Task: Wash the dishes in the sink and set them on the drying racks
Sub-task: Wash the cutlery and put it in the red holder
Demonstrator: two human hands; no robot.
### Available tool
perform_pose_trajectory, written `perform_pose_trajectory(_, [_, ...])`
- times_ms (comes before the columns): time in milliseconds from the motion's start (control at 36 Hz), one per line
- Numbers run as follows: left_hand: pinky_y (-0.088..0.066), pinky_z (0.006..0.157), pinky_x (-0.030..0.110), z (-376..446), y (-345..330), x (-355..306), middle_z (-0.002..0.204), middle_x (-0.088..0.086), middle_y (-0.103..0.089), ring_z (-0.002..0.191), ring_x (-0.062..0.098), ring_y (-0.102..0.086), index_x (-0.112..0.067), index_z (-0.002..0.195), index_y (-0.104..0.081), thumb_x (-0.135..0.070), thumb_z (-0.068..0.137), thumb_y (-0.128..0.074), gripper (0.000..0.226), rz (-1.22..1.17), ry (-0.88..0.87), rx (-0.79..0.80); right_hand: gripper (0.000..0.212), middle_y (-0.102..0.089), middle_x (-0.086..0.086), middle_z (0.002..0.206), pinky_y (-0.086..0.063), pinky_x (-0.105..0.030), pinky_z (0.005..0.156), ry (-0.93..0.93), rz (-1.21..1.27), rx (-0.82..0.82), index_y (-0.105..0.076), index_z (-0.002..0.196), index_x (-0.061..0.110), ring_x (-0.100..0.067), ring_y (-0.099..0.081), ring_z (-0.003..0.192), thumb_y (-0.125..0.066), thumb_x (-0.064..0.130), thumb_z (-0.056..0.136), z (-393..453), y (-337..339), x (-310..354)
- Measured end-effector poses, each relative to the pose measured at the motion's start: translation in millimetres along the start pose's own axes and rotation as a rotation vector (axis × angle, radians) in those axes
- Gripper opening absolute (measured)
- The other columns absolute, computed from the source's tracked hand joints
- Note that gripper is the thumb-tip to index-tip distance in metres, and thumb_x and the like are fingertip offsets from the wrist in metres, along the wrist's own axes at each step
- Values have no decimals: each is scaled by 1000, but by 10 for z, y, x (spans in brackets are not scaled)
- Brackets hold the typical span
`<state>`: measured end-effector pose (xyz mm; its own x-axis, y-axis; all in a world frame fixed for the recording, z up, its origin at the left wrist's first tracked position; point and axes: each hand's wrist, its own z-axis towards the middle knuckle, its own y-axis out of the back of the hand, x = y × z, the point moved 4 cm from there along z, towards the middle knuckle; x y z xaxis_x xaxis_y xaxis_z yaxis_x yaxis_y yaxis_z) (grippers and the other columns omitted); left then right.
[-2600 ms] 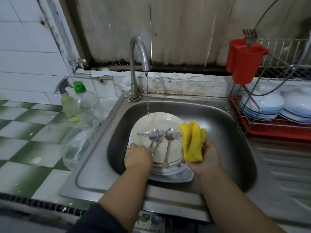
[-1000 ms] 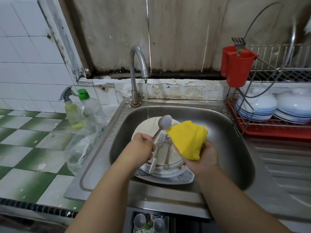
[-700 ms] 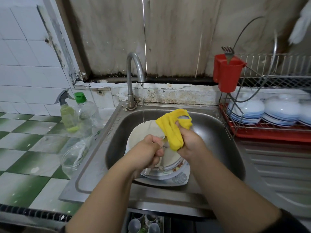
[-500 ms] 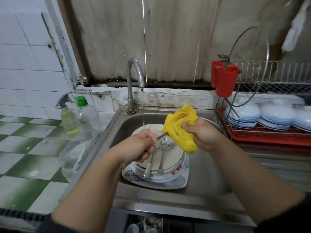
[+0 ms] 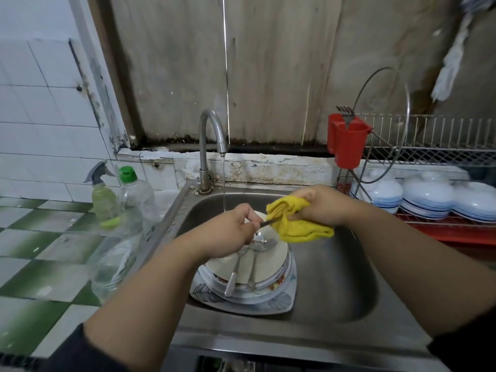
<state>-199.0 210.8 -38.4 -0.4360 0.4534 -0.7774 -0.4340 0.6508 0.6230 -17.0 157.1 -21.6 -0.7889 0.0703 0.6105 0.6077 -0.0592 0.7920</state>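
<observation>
Currently the left hand (image 5: 230, 232) pinches the handle of 1 spoon (image 5: 264, 223), whose bowl end is buried in the yellow cloth (image 5: 298, 224); the right hand (image 5: 319, 208) grips that cloth bunched around it. Both hands hang over the sink (image 5: 335, 285), just right of the thin stream from the tap (image 5: 212, 135). Judgement: wipe well by keeping the handle pinch firm and drawing the cloth along the spoon, then rinse under the stream. Below lie 2 more utensils (image 5: 243, 267) on the stacked plates (image 5: 264, 288), so the task looks early. Clearance: the drying rack (image 5: 429, 154) with its red cutlery cup (image 5: 347, 142) stands right of the sink, path open over the rim; bowls (image 5: 426, 197) sit on its lower tier. Bottles (image 5: 118, 194) crowd the worktop (image 5: 40, 242) at left.
</observation>
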Motion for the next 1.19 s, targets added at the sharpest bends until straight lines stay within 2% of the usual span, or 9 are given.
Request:
perform_pose_trajectory(139, [-19,37,16,-15,-110,65,54,-5,-44,36,6,-26,-16,88,-45,-7,99,-35,17,-491,65,2,20,-72,0,89,-57,-27,74,-76,902,-276,-61,108,4,-14,-69,79,-56,1,89,-18,-82,-229])
perform_pose_trajectory(333, [-16,33,10,45,-402,106,46,-7,-41,31,3,-23,-17,86,-46,-9,100,-31,22,-763,199,-2,29,-63,-1,61,-47,-23,51,-389,1741,-445,-56,82,13,-10,-59,56,-40,29,101,74,-776,-57])
perform_pose_trajectory(472, [-13,36,14,96,-444,110,47,-8,-37,35,4,-22,-20,70,-39,-9,98,-33,31,-748,194,16,33,-69,-11,67,-52,-26,44,-480,1730,-321,-60,90,7,-21,-66,55,-42,33,100,52,-1044,102])
perform_pose_trajectory(639, [-15,38,15,90,-439,166,49,-7,-38,38,5,-23,-18,69,-41,-10,97,-31,31,-603,229,45,26,-69,-8,80,-48,-35,64,-542,1744,-376,-61,93,13,-20,-65,72,-45,32,99,60,-961,33])
perform_pose_trajectory(778, [-19,40,17,116,-434,196,46,-7,-39,39,6,-26,-18,65,-40,-9,93,-33,30,-603,264,7,29,-63,-16,95,-51,-40,62,-578,1667,-314,-57,103,7,-28,-61,82,-43,32,100,42,-1075,97])
perform_pose_trajectory(944, [-45,61,23,92,-341,266,82,2,-59,74,14,-54,-15,90,-59,-65,89,-33,56,-756,323,-52,39,-66,-14,116,-50,-44,86,-678,1614,-350,-60,120,13,-30,-63,101,-58,39,91,109,-991,-3])
perform_pose_trajectory(1028, [-45,58,18,116,-374,180,85,2,-66,75,12,-56,-16,94,-65,-54,91,-47,42,-727,245,-20,39,-68,-10,111,-52,-39,84,-675,1538,-347,-62,117,14,-27,-64,99,-63,40,88,125,-1031,43])
perform_pose_trajectory(1139, [-41,54,22,170,-291,242,74,7,-59,64,18,-49,-12,87,-62,-30,93,-55,20,-683,275,-221,36,-62,-10,107,-50,-35,64,-625,1457,-324,-60,111,16,-23,-60,88,-60,45,88,86,-963,79])
perform_pose_trajectory(1194, [-40,60,25,182,-252,270,79,7,-60,72,21,-49,-14,87,-62,-30,92,-56,17,-647,277,-239,51,-56,-12,122,-51,-40,77,-613,1462,-334,-57,123,16,-26,-56,105,-58,52,87,93,-873,-4])
